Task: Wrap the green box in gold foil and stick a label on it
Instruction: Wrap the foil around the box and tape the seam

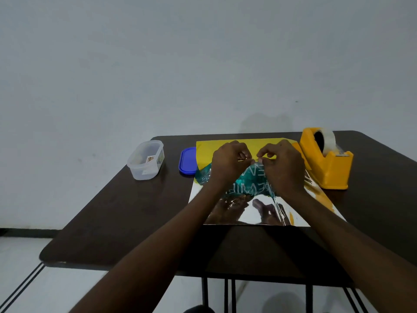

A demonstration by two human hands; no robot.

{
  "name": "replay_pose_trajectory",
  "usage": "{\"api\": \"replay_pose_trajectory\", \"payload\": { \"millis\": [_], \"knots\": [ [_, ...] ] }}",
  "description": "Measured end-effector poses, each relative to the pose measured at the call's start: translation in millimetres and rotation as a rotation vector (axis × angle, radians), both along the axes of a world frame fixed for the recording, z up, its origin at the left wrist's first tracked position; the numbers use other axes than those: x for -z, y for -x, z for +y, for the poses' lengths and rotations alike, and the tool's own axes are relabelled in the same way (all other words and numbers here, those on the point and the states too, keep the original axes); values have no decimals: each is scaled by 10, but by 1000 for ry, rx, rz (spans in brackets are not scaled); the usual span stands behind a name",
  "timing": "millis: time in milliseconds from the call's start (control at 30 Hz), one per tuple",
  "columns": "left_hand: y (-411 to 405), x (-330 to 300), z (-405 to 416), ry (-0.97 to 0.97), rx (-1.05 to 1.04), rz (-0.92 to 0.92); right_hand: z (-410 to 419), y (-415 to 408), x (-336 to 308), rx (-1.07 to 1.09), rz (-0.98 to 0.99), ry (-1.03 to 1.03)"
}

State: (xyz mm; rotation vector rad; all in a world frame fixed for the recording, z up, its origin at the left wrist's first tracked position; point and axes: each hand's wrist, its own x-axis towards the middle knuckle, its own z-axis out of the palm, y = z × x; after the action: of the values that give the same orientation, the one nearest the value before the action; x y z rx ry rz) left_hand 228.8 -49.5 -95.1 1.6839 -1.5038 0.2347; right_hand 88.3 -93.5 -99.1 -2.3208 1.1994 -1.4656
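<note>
The green box [246, 177] is lying near the middle of the gold foil [225, 150], mostly hidden behind the two hands; only its teal face with pale lettering is showing, partly as a mirror image in the shiny sheet. Its long axis appears to be running left to right across the table, though its ends cannot be made out.

The left hand [228, 163] and right hand [284, 168] are meeting just above the box, fingers curled and pinching a thin edge of foil between thumb and fingertips. They are probably holding the sheet's edge taut there so that it can be drawn over the box squarely.

The foil is spreading well beyond the box toward the person, leaving slack for folding. A yellow tape dispenser [325, 161] is standing just beside the foil on the right, within reach for sealing. To the left, a blue lid [187, 160] is lying against the foil's edge, and further left an open clear plastic container [145, 160] is holding what are likely the labels, all on the dark table [112, 211].
</note>
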Motion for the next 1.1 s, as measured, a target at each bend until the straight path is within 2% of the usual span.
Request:
{"api": "replay_pose_trajectory", "payload": {
  "millis": [167, 333, 400, 567, 933, 1100],
  "knots": [
    [-49, 19, 36, 20, 22, -131, -234, 17, 32, -35, 41, -60],
    [7, 29, 38, 42, -47, -531, -315, 63, 76, -61, 18, -76],
    [-5, 39, 21, 84, -38, -608, -328, 76, 91, -59, 38, -59],
    [-52, 22, -14, 78, 12, -532, -346, 132, 87, -71, 110, -26],
    [-46, 19, -44, -37, 12, -337, -349, 289, 26, -41, 54, -58],
    [-52, 0, 29, -9, 69, -89, -315, 535, -125, -99, 74, -98]
  ]
}}
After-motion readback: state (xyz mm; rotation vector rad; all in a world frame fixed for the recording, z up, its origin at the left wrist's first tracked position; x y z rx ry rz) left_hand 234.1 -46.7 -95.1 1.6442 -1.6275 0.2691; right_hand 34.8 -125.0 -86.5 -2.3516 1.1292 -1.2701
